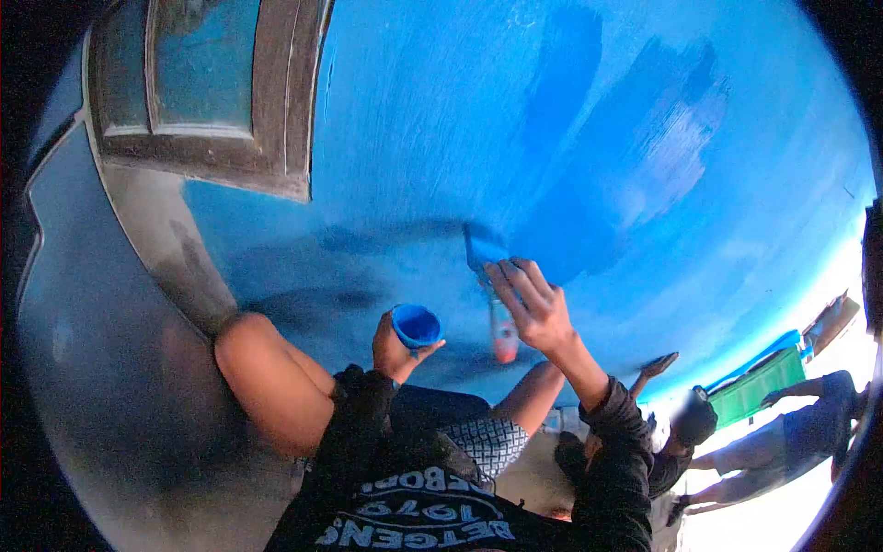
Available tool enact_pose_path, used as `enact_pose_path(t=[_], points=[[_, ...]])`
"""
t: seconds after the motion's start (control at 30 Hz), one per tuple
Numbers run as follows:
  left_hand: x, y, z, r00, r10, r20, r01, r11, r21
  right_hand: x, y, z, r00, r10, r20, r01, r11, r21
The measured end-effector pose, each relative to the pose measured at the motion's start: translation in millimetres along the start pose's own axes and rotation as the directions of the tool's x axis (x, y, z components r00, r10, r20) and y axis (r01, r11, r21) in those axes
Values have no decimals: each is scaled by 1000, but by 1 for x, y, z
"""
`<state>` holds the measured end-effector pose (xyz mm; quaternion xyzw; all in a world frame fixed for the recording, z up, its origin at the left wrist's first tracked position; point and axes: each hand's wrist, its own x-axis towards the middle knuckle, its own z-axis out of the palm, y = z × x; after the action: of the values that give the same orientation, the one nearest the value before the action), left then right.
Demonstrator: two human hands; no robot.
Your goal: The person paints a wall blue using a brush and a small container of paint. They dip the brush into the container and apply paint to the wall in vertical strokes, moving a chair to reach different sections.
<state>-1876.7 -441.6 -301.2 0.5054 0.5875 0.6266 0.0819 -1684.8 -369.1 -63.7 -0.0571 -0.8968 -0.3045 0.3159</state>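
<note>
The left hand [394, 348] is closed around a small blue cup [416, 326], held upright just above the lap. The right hand [536, 308] grips a paintbrush [501, 333] with its fingers curled over the handle. The blue-loaded bristles are pressed flat to the blue wall [432, 120], just up and left of the knuckles. Cup and brush sit near each other but do not touch.

A raised bare knee [262, 368] stands just left of the cup and crowds that side. Up and to the left, a worn wooden window frame [276, 110] juts from the wall, its lower edge marking where the blue stops. Beside and below it runs a grey unpainted strip [138, 350].

To the right of the brush, darker paint strokes [635, 156] cross a broad, unobstructed stretch of wall. Lower right, another person [690, 425] crouches close by with a hand [659, 364] against the wall, near the right elbow. Beyond, a second person [814, 414] bends beside a green sheet [762, 386].
</note>
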Motion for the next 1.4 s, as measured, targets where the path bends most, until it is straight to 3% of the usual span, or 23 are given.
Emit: enact_pose_path(t=[0.03, 0.17, 0.2, 0.3, 0.33, 0.4, 0.5, 0.7, 0.83, 0.9, 0.93, 0.97, 1.0, 1.07, 1.1, 1.17, 1.2, 1.23, 1.27, 1.3, 1.33, 1.37, 1.4], points=[[2, -1, -1, 1000, 22, 3, -22, 1000, -5, 3, 2, -6, 998, 63, -7, -62, 988, 140], [0, 0, -3, 997, -37, 68, 43, 996, -81, 55, 66, -34, 960, 237, -148, -216, 965, 148], [0, 0, -4, 997, -47, 59, 50, 997, -52, 73, 81, -47, 899, 357, -255, -315, 930, 189], [2, -9, -3, 999, -43, 29, 44, 999, -24, 116, 126, -95, 781, 240, -577, -259, 965, 51], [0, -12, -2, 999, -37, 13, 37, 999, -12, 127, 138, -110, 780, 8, -626, -165, 967, -193], [1, -5, -2, 999, -49, 17, 49, 999, -19, 129, 157, -116, 786, -249, -566, 11, 920, -391], [-2, -1, -3, 999, -48, -3, 48, 998, -35, 78, 124, -77, 950, 14, -313, -55, 991, -122], [-5, -6, 0, 997, -71, 10, 72, 992, -108, -30, 12, 6, 995, 87, 46, -85, 996, -35], [-6, -4, -4, 1000, -22, -1, 22, 999, -23, -29, 12, -14, 976, 209, 67, -218, 960, 175], [-7, -12, 2, 999, -28, 16, 29, 997, -69, -33, 73, -4, 865, 481, -140, -387, 820, 422], [-8, -17, 2, 998, -39, 40, 43, 993, -114, 14, 94, -28, 848, 442, -292, -340, 877, 339], [-8, -17, 0, 999, -29, 34, 32, 994, -104, 56, 103, -65, 774, 562, -293, -484, 822, 299], [-8, -15, -1, 997, -50, 55, 55, 994, -95, 76, 132, -79, 800, 428, -420, -394, 903, 168], [-5, -14, 0, 996, -59, 64, 65, 994, -89, 118, 147, -108, 728, 304, -615, -337, 939, 66], [-6, -15, 0, 998, -39, 52, 43, 996, -72, 125, 153, -110, 724, 299, -621, -332, 941, 65], [-6, -11, 0, 996, -72, 53, 76, 995, -67, 126, 157, -109, 789, -106, -605, -147, 924, -354], [-8, -14, -2, 995, -73, 62, 77, 995, -60, 113, 150, -92, 839, -4, -545, -169, 949, -267], [-8, -17, -2, 996, -59, 68, 63, 996, -57, 75, 152, -66, 913, 8, -407, -162, 925, -345], [-6, -19, 2, 997, -41, 65, 45, 997, -60, 60, 128, -49, 933, 90, -348, -131, 987, -97], [-9, -27, 10, 997, -45, 62, 49, 997, -65, 36, 111, -25, 955, 66, -290, -118, 979, -165], [-12, -42, 19, 994, -103, 25, 105, 982, -155, 7, 87, -1, 945, 202, -258, -187, 979, 81], [-15, -49, 24, 987, -163, -1, 158, 957, -243, -17, 62, 15, 958, 138, -251, -156, 986, -54], [-17, -46, 22, 986, -166, 0, 161, 956, -244, -37, 32, 30, 949, 204, -239, -215, 976, -22]])
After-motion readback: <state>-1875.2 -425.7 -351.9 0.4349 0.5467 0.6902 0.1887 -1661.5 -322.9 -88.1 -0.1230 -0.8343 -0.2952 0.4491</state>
